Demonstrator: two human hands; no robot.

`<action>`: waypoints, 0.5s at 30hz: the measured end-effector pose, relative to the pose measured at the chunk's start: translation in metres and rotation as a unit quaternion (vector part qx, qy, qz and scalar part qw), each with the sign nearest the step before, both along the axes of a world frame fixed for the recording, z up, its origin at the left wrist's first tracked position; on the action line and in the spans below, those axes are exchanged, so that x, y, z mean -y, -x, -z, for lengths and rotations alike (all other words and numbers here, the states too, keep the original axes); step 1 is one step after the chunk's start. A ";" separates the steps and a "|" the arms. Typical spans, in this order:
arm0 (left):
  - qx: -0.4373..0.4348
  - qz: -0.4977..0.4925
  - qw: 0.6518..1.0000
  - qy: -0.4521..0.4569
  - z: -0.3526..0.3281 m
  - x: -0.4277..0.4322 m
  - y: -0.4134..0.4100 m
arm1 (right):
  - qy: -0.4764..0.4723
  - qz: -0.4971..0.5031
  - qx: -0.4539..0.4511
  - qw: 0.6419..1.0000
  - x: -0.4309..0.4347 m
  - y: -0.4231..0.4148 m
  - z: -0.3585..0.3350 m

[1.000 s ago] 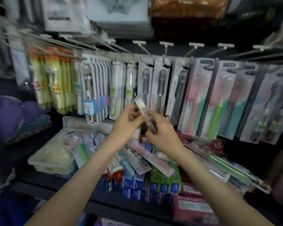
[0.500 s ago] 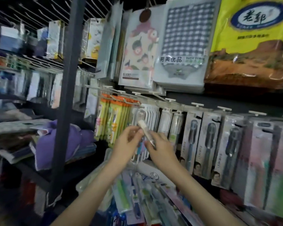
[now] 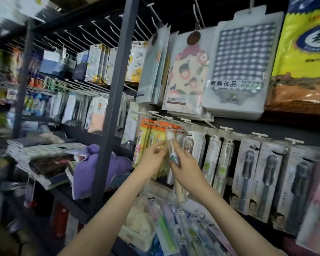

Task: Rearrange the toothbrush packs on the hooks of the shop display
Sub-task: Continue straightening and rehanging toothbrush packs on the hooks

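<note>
Toothbrush pack (image 3: pixel 170 139) stands nearly upright, right hand (image 3: pixel 185 168) gripping its middle, left hand (image 3: pixel 152 159) pinching higher.

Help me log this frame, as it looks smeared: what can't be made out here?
Head view: whether the toothbrush pack is on a hook yet; blur merges its top with the orange packs.
Head view: the pack's middle, covered by the right hand.
Head view: whether the left hand pinches the pack; blurred.
Head view: the yellow bag label, cut by the right edge.
</note>
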State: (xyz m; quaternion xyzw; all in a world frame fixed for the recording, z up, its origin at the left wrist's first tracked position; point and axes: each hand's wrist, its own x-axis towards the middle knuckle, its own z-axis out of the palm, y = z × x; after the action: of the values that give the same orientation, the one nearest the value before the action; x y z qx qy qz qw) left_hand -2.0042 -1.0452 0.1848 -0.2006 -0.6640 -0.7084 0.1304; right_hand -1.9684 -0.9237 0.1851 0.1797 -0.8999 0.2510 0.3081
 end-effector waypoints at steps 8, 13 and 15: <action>-0.038 -0.076 0.995 0.052 0.014 0.031 0.011 | 0.046 0.021 0.007 0.999 0.011 0.020 -0.006; -0.058 -0.101 0.988 0.104 0.020 0.033 0.010 | 0.074 0.029 0.031 0.996 0.016 0.024 0.000; -0.068 -0.098 0.985 0.124 0.023 0.032 0.008 | 0.089 0.034 0.043 0.995 0.017 0.027 0.003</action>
State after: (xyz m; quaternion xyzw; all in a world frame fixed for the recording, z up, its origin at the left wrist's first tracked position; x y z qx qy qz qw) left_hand -2.0120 -1.0771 0.1616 -0.1967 -0.7528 -0.5890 0.2183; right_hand -1.9953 -0.9403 0.1826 0.1102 -0.8920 0.3268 0.2924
